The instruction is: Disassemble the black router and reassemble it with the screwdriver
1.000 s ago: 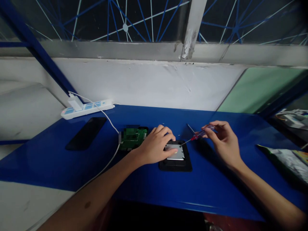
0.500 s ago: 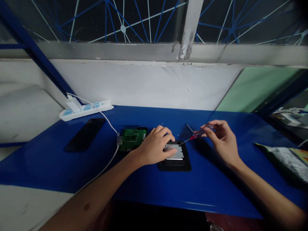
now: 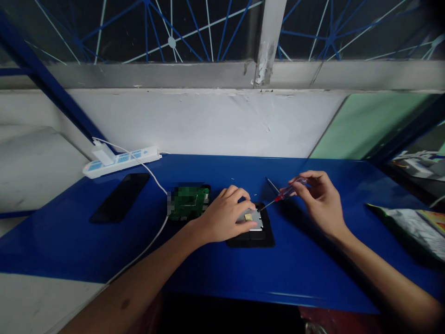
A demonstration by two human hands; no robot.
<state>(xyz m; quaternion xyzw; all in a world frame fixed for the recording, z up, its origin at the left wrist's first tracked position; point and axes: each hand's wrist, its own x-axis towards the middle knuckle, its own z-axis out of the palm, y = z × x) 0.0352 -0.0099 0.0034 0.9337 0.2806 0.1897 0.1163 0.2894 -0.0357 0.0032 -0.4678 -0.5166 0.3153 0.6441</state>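
My right hand (image 3: 321, 197) is closed around the clear handle of a screwdriver (image 3: 290, 189) with a red collar. The screwdriver slants down to the left, its tip at the upper right corner of a silver metal plate (image 3: 256, 222). That plate lies in a flat black case (image 3: 267, 239) on the blue table. Spread over the left side of the plate, my left hand (image 3: 227, 213) rests with thumb and fingers apart. Between thumb and forefinger a small yellowish pad (image 3: 248, 217) shows on the plate. My palm hides the case's left part.
A green circuit board (image 3: 189, 202), partly pixelated, lies left of my left hand. Farther left are a black phone-like slab (image 3: 120, 197), a white power strip (image 3: 121, 161) and a white cable (image 3: 155, 174). A dark pen-like rod (image 3: 272, 184) lies behind the screwdriver; a shiny packet (image 3: 412, 225) is at right.
My left thumb has shifted toward me, uncovering the yellowish pad. The screwdriver tip stays at the same corner. The whole view has moved slightly.
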